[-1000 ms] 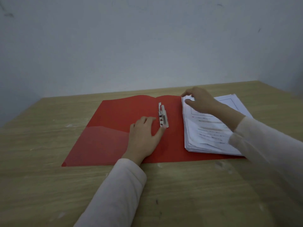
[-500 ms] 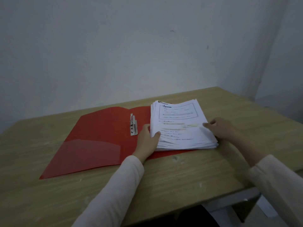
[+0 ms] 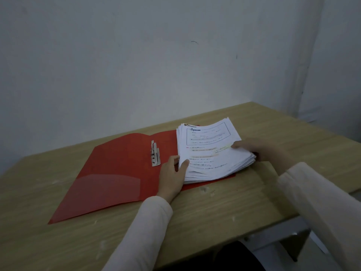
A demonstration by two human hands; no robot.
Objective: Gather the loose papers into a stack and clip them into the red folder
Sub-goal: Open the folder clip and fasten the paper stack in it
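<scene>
- The table [image 3: 224, 208] is a pale wood-grain slab, matte, with small whitish scuffs; it stands against a plain wall and gives a flat bed for squaring paper.
- The red folder [image 3: 117, 169] lies open on it, a thin, glossy sheet of plastic with a translucent pocket on its near left flap. It is spread flat, probably so the stack can be slid sideways to the spine and not lifted in.
- The stack of papers [image 3: 211, 153] is thick, white and printed, with a boxed form at the top and faint highlighted lines. It sits on the folder's right flap, its near edges fanned and uneven, its far corner bowed upward. The sheets are gathered but not yet clipped.
- The left hand [image 3: 172, 176] rests on the folder beside the stack's left edge, its thumb laid over the top sheet near the corner and its fingers at the edge, seemingly to hold that side.
- The right hand [image 3: 256, 149] lies at the stack's right edge, fingers loosely extended onto the top sheet, likely pressing the pile inward; whether anything is pinched underneath cannot be told.
- The metal clip [image 3: 155, 155] is a narrow silvery bar at the spine, just left of the papers and apart from them.
</scene>
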